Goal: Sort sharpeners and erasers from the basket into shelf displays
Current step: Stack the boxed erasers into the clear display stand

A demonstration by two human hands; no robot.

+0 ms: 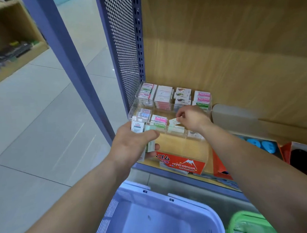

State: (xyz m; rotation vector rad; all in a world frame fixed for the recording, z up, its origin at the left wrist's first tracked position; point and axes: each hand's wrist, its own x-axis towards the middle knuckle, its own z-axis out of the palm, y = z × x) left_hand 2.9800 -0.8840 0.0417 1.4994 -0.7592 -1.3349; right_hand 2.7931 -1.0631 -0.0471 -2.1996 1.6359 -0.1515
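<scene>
Blue basket (108, 217), hands (131, 143) holding erasers (150, 146)

I get bright, even light, glare streaks on the floor tiles (71, 137), motion-blurred erasers (163, 96) and bowed wide-angle edges.

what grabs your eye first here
Two hands meet over a clear display tray of erasers on the wooden shelf: the right hand pinches a single eraser above it, the left hand grips a small stack. Below, a red eraser box and a blue basket stand out.
</scene>
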